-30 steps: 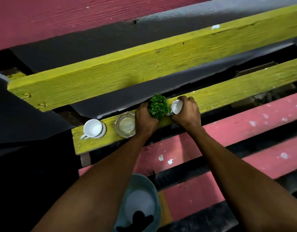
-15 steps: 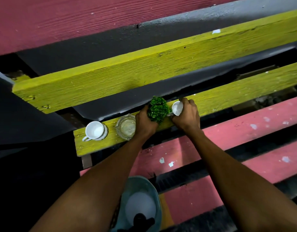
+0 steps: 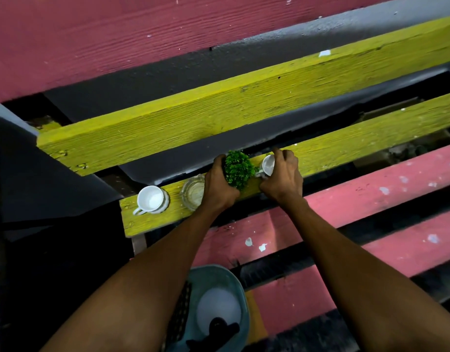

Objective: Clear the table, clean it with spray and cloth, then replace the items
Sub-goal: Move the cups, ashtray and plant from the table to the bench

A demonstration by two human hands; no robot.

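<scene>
Left hand (image 3: pixel 218 184) grip wraps green plant (image 3: pixel 237 168); right hand (image 3: pixel 282 174) grip pinches small white cup (image 3: pixel 268 165), on yellow counter (image 3: pixel 358 141). Glass dish (image 3: pixel 193 193), cup on saucer (image 3: pixel 150 199) left.

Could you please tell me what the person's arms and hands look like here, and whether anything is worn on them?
Both forearms are bare, with no sleeves in view. The left hand and right hand show no gloves, rings, watch or bracelet.
</scene>
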